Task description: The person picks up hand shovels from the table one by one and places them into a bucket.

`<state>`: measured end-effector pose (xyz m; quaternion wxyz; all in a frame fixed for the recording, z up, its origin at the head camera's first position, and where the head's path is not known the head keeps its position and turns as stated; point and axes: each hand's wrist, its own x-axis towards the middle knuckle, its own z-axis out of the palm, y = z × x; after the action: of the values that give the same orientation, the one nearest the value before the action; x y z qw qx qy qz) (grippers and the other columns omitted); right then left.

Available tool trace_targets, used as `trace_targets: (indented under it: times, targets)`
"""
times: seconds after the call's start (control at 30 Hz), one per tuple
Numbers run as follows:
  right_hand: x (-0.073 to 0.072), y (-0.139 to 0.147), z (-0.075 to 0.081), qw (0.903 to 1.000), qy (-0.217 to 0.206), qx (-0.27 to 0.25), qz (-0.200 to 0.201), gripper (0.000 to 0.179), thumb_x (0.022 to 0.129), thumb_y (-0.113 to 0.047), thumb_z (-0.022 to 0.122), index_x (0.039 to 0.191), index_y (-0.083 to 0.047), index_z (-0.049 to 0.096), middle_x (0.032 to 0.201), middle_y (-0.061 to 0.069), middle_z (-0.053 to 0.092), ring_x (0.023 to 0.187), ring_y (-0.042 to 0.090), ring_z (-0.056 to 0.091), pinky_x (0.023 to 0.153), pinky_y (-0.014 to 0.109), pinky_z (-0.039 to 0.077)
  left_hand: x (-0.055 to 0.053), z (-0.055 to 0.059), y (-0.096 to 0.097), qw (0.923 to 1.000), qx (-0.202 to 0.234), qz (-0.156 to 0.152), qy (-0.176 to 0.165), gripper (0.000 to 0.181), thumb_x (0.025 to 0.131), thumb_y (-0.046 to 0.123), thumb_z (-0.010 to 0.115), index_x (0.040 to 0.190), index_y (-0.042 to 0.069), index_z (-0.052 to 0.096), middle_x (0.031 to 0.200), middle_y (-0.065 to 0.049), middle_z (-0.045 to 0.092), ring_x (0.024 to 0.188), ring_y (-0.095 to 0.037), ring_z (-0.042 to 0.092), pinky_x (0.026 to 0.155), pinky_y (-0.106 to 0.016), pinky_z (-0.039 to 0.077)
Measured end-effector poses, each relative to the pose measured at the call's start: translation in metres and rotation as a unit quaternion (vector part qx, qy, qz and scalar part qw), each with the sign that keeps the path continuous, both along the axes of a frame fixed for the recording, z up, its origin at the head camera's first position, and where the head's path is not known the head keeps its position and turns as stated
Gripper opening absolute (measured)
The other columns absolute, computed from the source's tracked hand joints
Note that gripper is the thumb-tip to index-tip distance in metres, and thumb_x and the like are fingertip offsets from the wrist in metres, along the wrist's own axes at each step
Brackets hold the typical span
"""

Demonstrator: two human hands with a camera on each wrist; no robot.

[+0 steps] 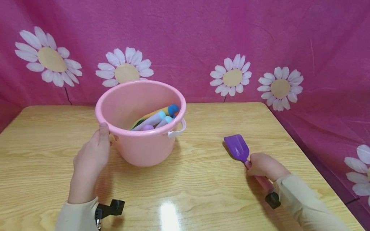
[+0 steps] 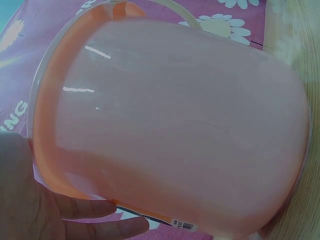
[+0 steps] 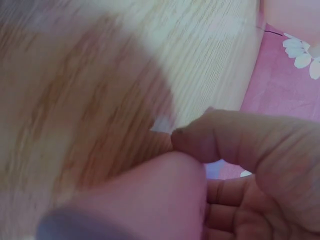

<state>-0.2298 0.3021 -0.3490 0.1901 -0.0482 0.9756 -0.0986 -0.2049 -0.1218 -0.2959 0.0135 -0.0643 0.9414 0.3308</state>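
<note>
A pink bucket (image 1: 143, 147) stands on the wooden table, left of the middle. My left hand (image 1: 91, 155) grips its rim at the near left side, thumb up at the lip. Two of the fingers (image 2: 107, 227) show stretched along the bucket's outer wall in the left wrist view. Inside lie several colourful toy pieces, among them lilac sticks (image 1: 151, 121) with light blue ends and an orange piece (image 1: 158, 112) with a blue end. Over at the right, my right hand (image 1: 267, 165) holds a toy shovel (image 1: 237, 147) by its pink handle (image 3: 150, 195), its purple blade toward the far side, low over the tabletop.
A white bucket handle (image 1: 178, 131) hangs at the bucket's right side. Behind and beside the table (image 1: 194, 187) falls a magenta cloth (image 1: 178, 32) with large white daisies. Black camera mounts (image 1: 114, 208) sit at both wrists.
</note>
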Motion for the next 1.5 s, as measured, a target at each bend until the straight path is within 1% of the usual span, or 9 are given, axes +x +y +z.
trace_targets:
  times: [0.13, 0.3, 0.37, 0.5, 0.63, 0.9, 1.13, 1.33, 1.5]
  targets:
    - [-0.001, 0.003, 0.003, 0.9995, 0.025, 0.006, 0.016, 0.022, 0.073, -0.009, 0.062, 0.062, -0.007, 0.042, 0.058, 0.002, 0.041, 0.053, 0.017, 0.041, 0.050, 0.027, 0.031, 0.000, 0.000, 0.000, 1.0000, 0.001, 0.001, 0.002, 0.083, 0.088, 0.054, -0.010, 0.135, 0.000, 0.031, 0.122, -0.025, 0.048, 0.115, -0.050, 0.036, 0.086, -0.064, 0.028]
    - [-0.005, 0.008, 0.014, 0.9983, 0.042, 0.026, 0.032, 0.021, 0.080, -0.015, 0.055, 0.063, -0.006, 0.046, 0.059, 0.004, 0.044, 0.055, 0.019, 0.043, 0.051, 0.029, 0.034, 0.001, 0.001, 0.000, 1.0000, 0.001, 0.000, 0.004, 0.082, 0.089, 0.054, -0.010, 0.134, 0.000, 0.033, 0.123, -0.026, 0.047, 0.116, -0.050, 0.035, 0.086, -0.064, 0.028]
    - [-0.008, 0.009, 0.021, 0.9983, 0.042, 0.028, 0.030, 0.020, 0.081, -0.015, 0.055, 0.064, -0.006, 0.047, 0.060, 0.004, 0.044, 0.056, 0.019, 0.042, 0.052, 0.029, 0.034, 0.002, 0.001, 0.000, 1.0000, 0.001, 0.000, 0.004, 0.082, 0.089, 0.053, -0.010, 0.134, 0.000, 0.033, 0.124, -0.027, 0.046, 0.116, -0.050, 0.034, 0.086, -0.064, 0.027]
    - [-0.014, 0.009, 0.037, 0.9985, 0.032, 0.037, 0.025, 0.014, 0.074, -0.010, 0.060, 0.067, -0.005, 0.049, 0.062, 0.004, 0.044, 0.057, 0.018, 0.042, 0.053, 0.029, 0.033, 0.002, 0.001, 0.000, 1.0000, 0.000, -0.001, 0.004, 0.082, 0.089, 0.053, -0.010, 0.133, -0.001, 0.033, 0.124, -0.027, 0.046, 0.116, -0.050, 0.034, 0.085, -0.064, 0.028]
    - [-0.020, 0.007, 0.052, 0.9955, 0.054, 0.058, 0.054, 0.011, 0.072, -0.008, 0.061, 0.068, -0.005, 0.051, 0.063, 0.004, 0.045, 0.058, 0.019, 0.043, 0.054, 0.031, 0.034, 0.002, 0.001, 0.000, 1.0000, -0.002, -0.002, 0.004, 0.083, 0.089, 0.054, -0.010, 0.133, -0.001, 0.033, 0.124, -0.027, 0.046, 0.116, -0.050, 0.035, 0.085, -0.064, 0.028]
    - [-0.028, -0.001, 0.083, 0.9939, 0.075, 0.047, 0.066, 0.014, 0.076, -0.004, 0.058, 0.065, -0.009, 0.052, 0.059, 0.000, 0.039, 0.056, 0.015, 0.039, 0.052, 0.028, 0.029, 0.001, 0.000, 0.000, 1.0000, 0.000, -0.001, -0.004, 0.084, 0.088, 0.055, -0.010, 0.135, -0.001, 0.030, 0.126, -0.028, 0.043, 0.117, -0.051, 0.033, 0.085, -0.064, 0.027]
    - [-0.037, -0.016, 0.107, 0.9923, 0.086, 0.054, 0.071, 0.010, 0.076, -0.004, 0.059, 0.068, -0.007, 0.056, 0.057, -0.001, 0.039, 0.053, 0.014, 0.038, 0.050, 0.027, 0.029, -0.003, -0.001, -0.003, 1.0000, 0.005, -0.002, -0.008, 0.083, 0.087, 0.056, -0.010, 0.139, 0.000, 0.023, 0.135, -0.029, 0.030, 0.119, -0.051, 0.028, 0.086, -0.065, 0.025]
    - [-0.048, -0.033, 0.120, 0.9847, 0.108, 0.091, 0.102, 0.013, 0.079, -0.007, 0.058, 0.067, -0.005, 0.057, 0.056, 0.000, 0.043, 0.053, 0.015, 0.041, 0.050, 0.028, 0.031, -0.009, -0.002, -0.008, 0.9999, 0.005, -0.008, -0.006, 0.083, 0.087, 0.056, -0.010, 0.138, 0.000, 0.026, 0.133, -0.029, 0.034, 0.118, -0.051, 0.030, 0.086, -0.065, 0.026]
    - [-0.055, -0.046, 0.131, 0.9747, 0.134, 0.122, 0.131, 0.014, 0.078, -0.008, 0.058, 0.064, -0.007, 0.056, 0.055, 0.000, 0.043, 0.052, 0.016, 0.042, 0.049, 0.028, 0.032, -0.014, -0.003, -0.012, 0.9999, 0.006, -0.011, -0.010, 0.083, 0.087, 0.057, -0.010, 0.139, 0.001, 0.023, 0.136, -0.029, 0.029, 0.119, -0.051, 0.027, 0.087, -0.065, 0.024]
